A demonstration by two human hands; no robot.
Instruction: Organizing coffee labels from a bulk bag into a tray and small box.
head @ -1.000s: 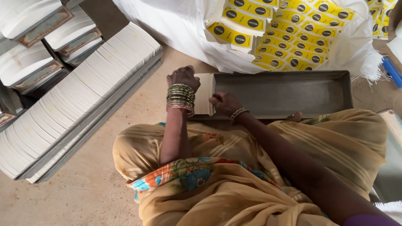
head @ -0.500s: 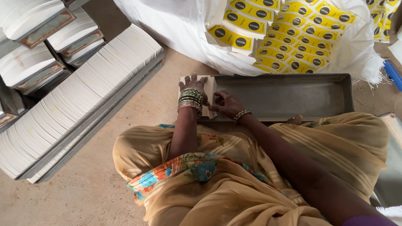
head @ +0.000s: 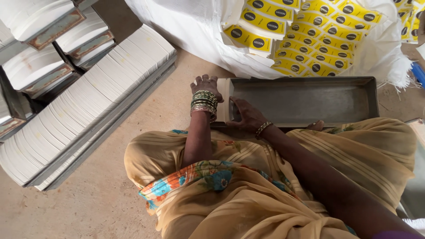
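A long grey metal tray (head: 310, 80) lies on the floor in front of my lap. At its left end stands a thin stack of white cards (head: 226, 99). My left hand (head: 206, 84), with many bangles on the wrist, curls over the outer side of that stack at the tray's end. Inside the tray, my right hand (head: 247, 116) presses flat against the stack's inner side, so the cards are squeezed between both hands. Right of my right hand the tray holds nothing.
A white sack (head: 195, 35) full of yellow boxes (head: 305, 44) lies just behind the tray. At left a long tray packed with white cards (head: 88, 102) lies diagonally, with more filled trays (head: 35, 26) stacked behind it. A blue object (head: 418, 73) shows at the right edge.
My left hand has shifted a little to the right against the tray's left end. The white stack between my hands looks narrower than before. The right hand stays inside the tray.
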